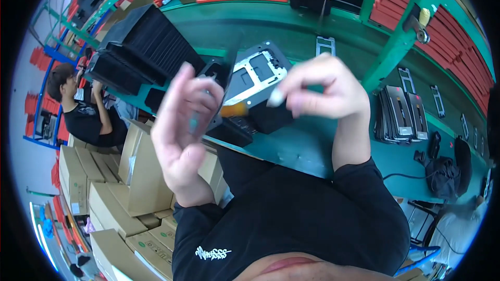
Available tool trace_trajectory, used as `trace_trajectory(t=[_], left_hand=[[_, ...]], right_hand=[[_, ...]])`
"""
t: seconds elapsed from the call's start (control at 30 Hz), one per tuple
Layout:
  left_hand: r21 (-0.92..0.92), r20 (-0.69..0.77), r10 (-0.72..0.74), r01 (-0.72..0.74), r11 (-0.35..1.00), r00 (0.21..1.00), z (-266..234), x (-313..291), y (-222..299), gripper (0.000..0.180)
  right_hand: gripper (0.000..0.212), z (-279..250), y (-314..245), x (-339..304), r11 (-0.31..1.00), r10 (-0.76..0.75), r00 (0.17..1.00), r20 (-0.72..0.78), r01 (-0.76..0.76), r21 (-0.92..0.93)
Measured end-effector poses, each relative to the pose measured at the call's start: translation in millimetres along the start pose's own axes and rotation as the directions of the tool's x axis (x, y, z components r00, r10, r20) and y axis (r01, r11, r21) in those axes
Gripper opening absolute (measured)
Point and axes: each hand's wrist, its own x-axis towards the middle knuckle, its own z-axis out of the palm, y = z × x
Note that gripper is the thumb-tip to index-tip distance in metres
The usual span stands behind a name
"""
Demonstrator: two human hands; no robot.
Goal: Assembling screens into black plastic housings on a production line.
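Observation:
My left hand [179,130] is raised left of centre, fingers curled around a thin dark panel [233,67] seen nearly edge-on and blurred. Its thumb stands apart from the fingers. My right hand [325,86] hovers over the bench with bent fingers. A white covering or scrap shows at its index fingertip, and a gap separates that tip from the thumb. Below and between the hands is a dark block-shaped fixture [276,117] carrying a silver metal frame [250,79] with rectangular openings. A blurred orange piece [234,110] shows beside the left fingers.
Tall black stacks [151,47] stand at the left of the green bench [307,156]. Stacked flat panels [398,114] and loose metal frames [437,101] lie right, past a green post [401,41]. Cardboard boxes [112,208] fill the lower left. Another person [94,114] is farther left.

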Motion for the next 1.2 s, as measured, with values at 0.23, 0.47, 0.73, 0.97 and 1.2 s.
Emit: trace_trajectory(t=[0.23,0.47,0.73,0.97,1.2], left_hand=[[0.497,0.081,-0.137,0.079,0.864,0.987,-40,39,-21,0.079],[0.632,0.272,-0.143,-0.065,0.772,0.951,-5,62,-36,0.080],[0.593,0.245,-0.226,0.038,0.804,0.943,5,67,-39,0.081],[0.620,0.235,-0.142,-0.036,0.784,0.962,-5,56,-37,0.088],[0.626,0.253,-0.099,-0.085,0.775,0.962,-9,53,-38,0.084]], right_hand=[[0.024,-9,39,9,0.961,0.158,0.827,-0.539,-0.254,-0.109],[0.034,-14,48,4,0.898,0.251,0.794,-0.554,-0.405,-0.174],[0.051,-17,50,-6,0.821,0.529,0.784,-0.326,-0.570,-0.039],[0.081,-9,51,-8,0.777,0.553,0.812,-0.185,-0.583,-0.239],[0.077,1,47,-4,0.746,0.567,0.788,-0.239,-0.615,-0.256]])
